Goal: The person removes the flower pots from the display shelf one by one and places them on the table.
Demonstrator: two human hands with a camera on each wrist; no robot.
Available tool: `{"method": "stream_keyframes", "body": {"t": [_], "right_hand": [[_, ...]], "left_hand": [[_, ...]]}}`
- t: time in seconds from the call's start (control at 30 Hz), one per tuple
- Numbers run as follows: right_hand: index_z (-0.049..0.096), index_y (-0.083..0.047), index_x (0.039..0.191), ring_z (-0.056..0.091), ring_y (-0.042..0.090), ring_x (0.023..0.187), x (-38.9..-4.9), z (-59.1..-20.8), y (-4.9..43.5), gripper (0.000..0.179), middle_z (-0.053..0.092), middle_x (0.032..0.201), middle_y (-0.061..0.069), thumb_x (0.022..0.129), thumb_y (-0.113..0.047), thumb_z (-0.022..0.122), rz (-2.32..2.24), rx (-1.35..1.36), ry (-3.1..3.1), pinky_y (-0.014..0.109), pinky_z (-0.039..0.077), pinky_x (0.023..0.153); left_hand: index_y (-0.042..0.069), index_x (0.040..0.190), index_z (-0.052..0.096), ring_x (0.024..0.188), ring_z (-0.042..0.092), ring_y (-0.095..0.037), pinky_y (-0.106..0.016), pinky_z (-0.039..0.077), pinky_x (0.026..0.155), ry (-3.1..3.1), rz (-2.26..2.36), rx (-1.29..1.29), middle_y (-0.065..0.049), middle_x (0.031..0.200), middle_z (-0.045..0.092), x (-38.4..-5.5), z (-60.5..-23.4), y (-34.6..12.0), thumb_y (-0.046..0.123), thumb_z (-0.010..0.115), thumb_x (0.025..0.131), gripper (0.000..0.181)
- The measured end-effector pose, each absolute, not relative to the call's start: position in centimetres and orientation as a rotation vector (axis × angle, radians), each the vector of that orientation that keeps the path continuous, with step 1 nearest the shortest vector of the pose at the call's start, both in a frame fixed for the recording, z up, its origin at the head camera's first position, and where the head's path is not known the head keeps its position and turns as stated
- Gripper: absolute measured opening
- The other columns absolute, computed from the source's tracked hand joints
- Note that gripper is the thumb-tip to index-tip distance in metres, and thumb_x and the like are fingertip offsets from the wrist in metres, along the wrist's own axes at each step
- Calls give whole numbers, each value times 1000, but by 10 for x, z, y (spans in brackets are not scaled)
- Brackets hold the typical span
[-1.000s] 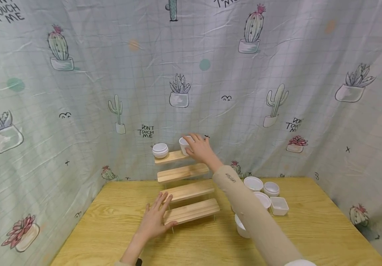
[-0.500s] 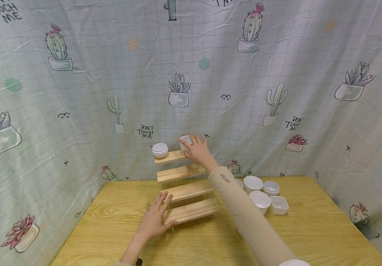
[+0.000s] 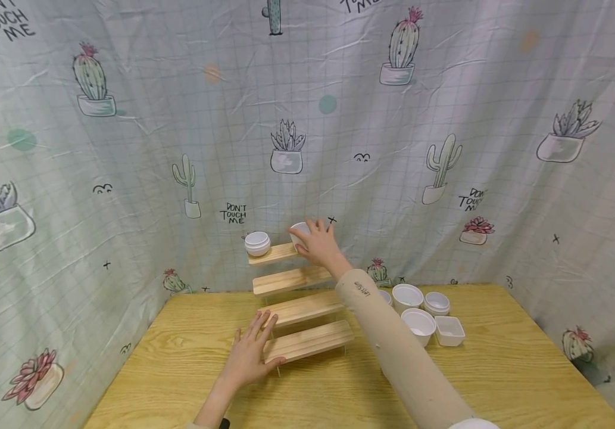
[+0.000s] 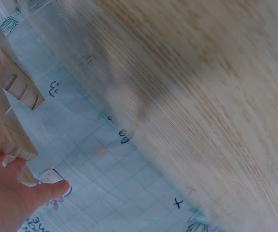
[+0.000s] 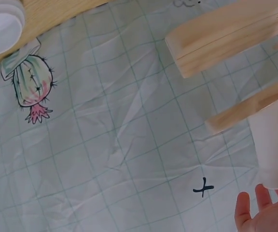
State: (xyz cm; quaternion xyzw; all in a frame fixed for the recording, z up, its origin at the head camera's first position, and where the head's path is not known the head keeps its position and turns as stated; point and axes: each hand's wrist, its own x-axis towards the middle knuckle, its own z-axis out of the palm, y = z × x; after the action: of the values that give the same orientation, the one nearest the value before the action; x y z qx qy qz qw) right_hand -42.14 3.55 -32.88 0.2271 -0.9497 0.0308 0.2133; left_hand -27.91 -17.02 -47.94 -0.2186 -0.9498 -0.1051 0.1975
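Note:
A four-tier wooden stand rises in steps on the table. At its top tier my right hand holds a tall white pot, thumb on the near side and fingers at the far side. The right wrist view shows the fingertips beside the rim of that pot. To its left, a rounded white pot sits on the same tier. My left hand rests with spread fingers along the left ends of the lower tiers, thumb by the lowest board; its thumb also shows in the left wrist view.
Right of the stand, several white pots are grouped on the wooden table, among them a round bowl, a square pot and a ridged pot. My right sleeve partly covers this group. A cactus-print curtain hangs behind.
My right hand and the tall pot have shifted only slightly at the top tier. The right forearm has swung a little left, uncovering more of the bowl. The left hand stays still.

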Motion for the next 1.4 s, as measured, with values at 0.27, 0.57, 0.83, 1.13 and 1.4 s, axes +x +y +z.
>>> {"method": "stream_keyframes", "body": {"t": [0.27, 0.57, 0.83, 1.13, 1.4], "right_hand": [[41, -38, 130, 35, 36, 116, -419, -330, 40, 43, 42, 132, 16, 88, -40, 51, 71, 655, -2537, 58, 35, 90], [46, -36, 127, 39, 33, 107, -415, -331, 46, 43, 46, 121, 17, 86, -42, 54, 33, 680, -2453, 47, 39, 80], [49, -35, 125, 40, 33, 98, -412, -337, 53, 44, 47, 113, 19, 82, -41, 60, 38, 709, -2349, 40, 36, 71], [51, -35, 123, 41, 31, 95, -405, -346, 61, 43, 48, 111, 19, 81, -41, 61, 44, 759, -2276, 37, 33, 66], [54, -33, 118, 39, 30, 94, -398, -351, 69, 39, 47, 111, 18, 80, -37, 64, 127, 805, -2221, 38, 34, 68]], "left_hand": [[17, 141, 28, 135, 25, -29, -70, 30, 90, -2639, -279, -607, -6, 146, 29, -279, -481, -170, 56, 64, 71, 88], [16, 141, 28, 134, 25, -31, -70, 30, 90, -2635, -285, -606, -8, 146, 28, -278, -482, -170, 56, 64, 71, 88], [17, 141, 27, 135, 24, -30, -70, 30, 90, -2638, -283, -608, -7, 146, 28, -279, -481, -170, 57, 63, 71, 88], [16, 141, 28, 134, 26, -32, -71, 30, 89, -2630, -297, -617, -10, 145, 29, -278, -484, -170, 55, 64, 71, 88], [16, 141, 28, 134, 26, -32, -70, 30, 89, -2632, -293, -618, -10, 145, 29, -279, -482, -170, 54, 64, 71, 87]]}}
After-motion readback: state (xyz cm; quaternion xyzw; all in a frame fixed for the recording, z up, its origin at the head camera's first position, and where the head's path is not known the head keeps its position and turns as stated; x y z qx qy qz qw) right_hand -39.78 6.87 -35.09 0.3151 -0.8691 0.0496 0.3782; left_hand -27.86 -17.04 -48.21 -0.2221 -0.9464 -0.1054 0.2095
